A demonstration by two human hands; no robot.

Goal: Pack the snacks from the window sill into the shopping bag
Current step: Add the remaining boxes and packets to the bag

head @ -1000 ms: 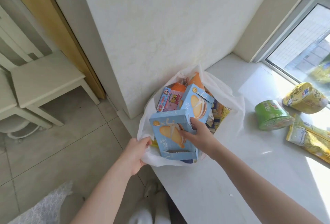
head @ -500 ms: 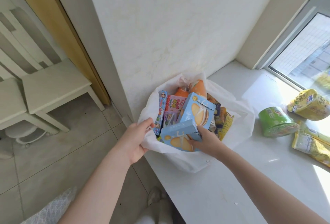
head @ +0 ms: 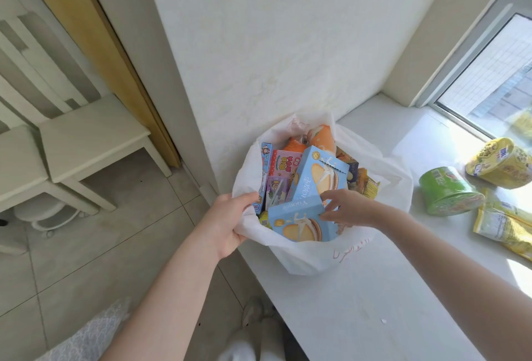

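Blue box (head: 299, 225) in bag (head: 311, 257), apparently pinched by right hand (head: 349, 208)

Front blue box (head: 299, 224) sunk lower into shopping bag (head: 311, 258), right hand (head: 349, 208) grip shifted to its upper corner, left hand (head: 227, 222) higher on rim.

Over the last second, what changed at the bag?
The right hand pushed the front blue box deeper into the shopping bag, still pinching its corner. The left hand keeps gripping the bag's rim. The green cup and yellow packs stayed on the sill.
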